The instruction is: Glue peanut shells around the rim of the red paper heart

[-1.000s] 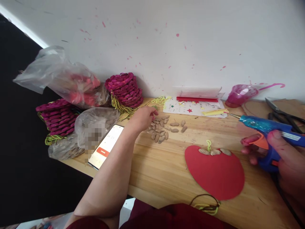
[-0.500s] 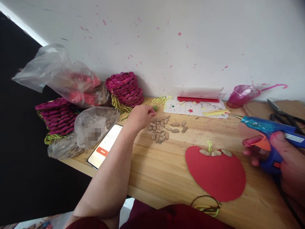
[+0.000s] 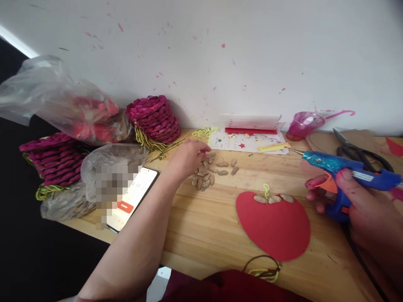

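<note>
My left hand [image 3: 191,156] is over the far edge of a small pile of peanuts in their shells [image 3: 203,172], its fingers loosely bent and a little apart. Nothing shows between them, though the thumb side is partly hidden. In my right hand [image 3: 349,197] is a blue hot glue gun [image 3: 367,167], with fingers around the grip by its orange trigger. The nozzle points left, above the table. Between the hands lies a rounded red card cutout [image 3: 273,230]. Three peanut shells [image 3: 274,200] lie in a row along its upper edge, beside a yellow-green cord loop [image 3: 266,189].
Left are a lit phone [image 3: 135,191], plastic bags [image 3: 103,167] and magenta woven baskets [image 3: 154,119]. A paper with stars [image 3: 233,144], a pink-stained cup [image 3: 304,125] and black scissors [image 3: 355,149] lie along the back. Dark and yellow cords [image 3: 264,272] lie near the front edge.
My left hand has moved right, further over the peanut pile, and its fingers reach out more. The view has shifted to the right. The glue gun stays in my right hand.
</note>
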The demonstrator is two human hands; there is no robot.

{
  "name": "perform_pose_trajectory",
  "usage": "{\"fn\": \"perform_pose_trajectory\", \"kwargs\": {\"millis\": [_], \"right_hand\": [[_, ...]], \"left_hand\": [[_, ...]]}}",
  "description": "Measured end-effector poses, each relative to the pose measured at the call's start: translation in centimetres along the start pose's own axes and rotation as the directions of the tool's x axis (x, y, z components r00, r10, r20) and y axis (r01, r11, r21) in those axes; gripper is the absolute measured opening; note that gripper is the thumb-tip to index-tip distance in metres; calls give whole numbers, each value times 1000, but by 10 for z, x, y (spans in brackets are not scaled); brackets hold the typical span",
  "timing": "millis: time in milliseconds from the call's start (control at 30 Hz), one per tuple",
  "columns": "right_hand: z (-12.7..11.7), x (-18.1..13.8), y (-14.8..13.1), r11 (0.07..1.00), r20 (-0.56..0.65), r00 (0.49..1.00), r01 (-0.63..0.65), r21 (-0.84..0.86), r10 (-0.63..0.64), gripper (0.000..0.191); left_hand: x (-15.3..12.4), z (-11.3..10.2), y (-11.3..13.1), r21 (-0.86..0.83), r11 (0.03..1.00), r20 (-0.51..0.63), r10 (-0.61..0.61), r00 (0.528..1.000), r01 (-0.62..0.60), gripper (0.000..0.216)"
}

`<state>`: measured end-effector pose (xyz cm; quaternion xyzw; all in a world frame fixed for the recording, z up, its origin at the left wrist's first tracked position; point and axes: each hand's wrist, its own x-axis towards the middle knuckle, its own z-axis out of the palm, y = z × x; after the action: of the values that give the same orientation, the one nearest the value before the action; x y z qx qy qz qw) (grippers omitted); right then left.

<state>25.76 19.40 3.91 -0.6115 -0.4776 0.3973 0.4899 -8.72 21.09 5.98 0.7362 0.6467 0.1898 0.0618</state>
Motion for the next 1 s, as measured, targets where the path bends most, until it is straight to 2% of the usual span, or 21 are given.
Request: {"fn": "perform_pose_trajectory", "kwargs": {"millis": [100, 233, 400, 567, 733, 1000], "right_hand": [[0, 0, -1, 1000, 15, 1000, -26, -5, 26, 53], [0, 1, -1, 996, 28, 997, -67, 55, 66, 49], [-2, 3, 2, 993, 77, 997, -36, 110, 27, 49], [-2, 4, 3, 989, 94, 995, -39, 143, 26, 52], [-3, 7, 8, 987, 105, 994, -29, 158, 12, 49], [-2, 8, 7, 987, 121, 993, -16, 160, -3, 47]], "left_hand": [[2, 9, 2, 15, 998, 44, 52, 998, -53, 28], [4, 16, 1, 9, 999, 52, 50, 997, -50, 29], [3, 19, 4, -60, 996, 47, 76, 996, -73, 29], [2, 23, 2, -108, 983, -31, 147, 989, -150, 34], [3, 17, -1, -93, 988, -130, 112, 985, -125, 23], [2, 21, 6, -63, 980, -44, 188, 981, -190, 29]]}}
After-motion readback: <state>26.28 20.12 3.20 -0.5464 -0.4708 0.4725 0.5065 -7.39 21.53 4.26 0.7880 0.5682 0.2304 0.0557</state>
